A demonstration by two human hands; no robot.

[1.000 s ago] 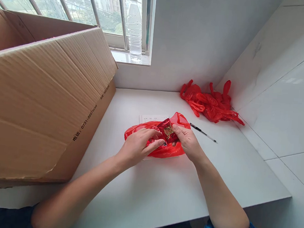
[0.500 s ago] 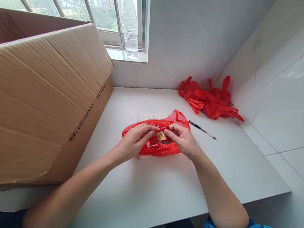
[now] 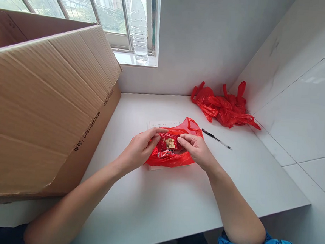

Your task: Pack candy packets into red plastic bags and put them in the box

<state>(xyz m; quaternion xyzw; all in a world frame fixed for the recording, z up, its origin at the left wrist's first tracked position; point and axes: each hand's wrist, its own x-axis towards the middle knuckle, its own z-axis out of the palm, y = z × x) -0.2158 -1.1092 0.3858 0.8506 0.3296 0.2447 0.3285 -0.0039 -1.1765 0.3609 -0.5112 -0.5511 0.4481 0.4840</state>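
A small red packet (image 3: 168, 142) with a pale gold print lies flat between my two hands, above an opened red plastic bag (image 3: 173, 161). My left hand (image 3: 146, 143) pinches the packet's left edge between thumb and fingers. On the opposite side, the thumb and fingers of my right hand (image 3: 193, 145) close on its right edge. Beneath the packet, more red printed wrapping shows inside the bag, partly covered. The bag rests on a white printed sheet or book (image 3: 162, 124), of which only the edges show.
A large cardboard box (image 3: 43, 119) stands open at the left. Crumpled red plastic bags (image 3: 226, 106) lie at the back right of the white table (image 3: 149, 204), near a black pen (image 3: 216, 138). A water bottle (image 3: 139, 27) stands on the windowsill.
My left hand has shifted slightly left and its grip has moved to the packet's edge. More of the packet's front now shows, lying flatter. My right hand has barely moved.
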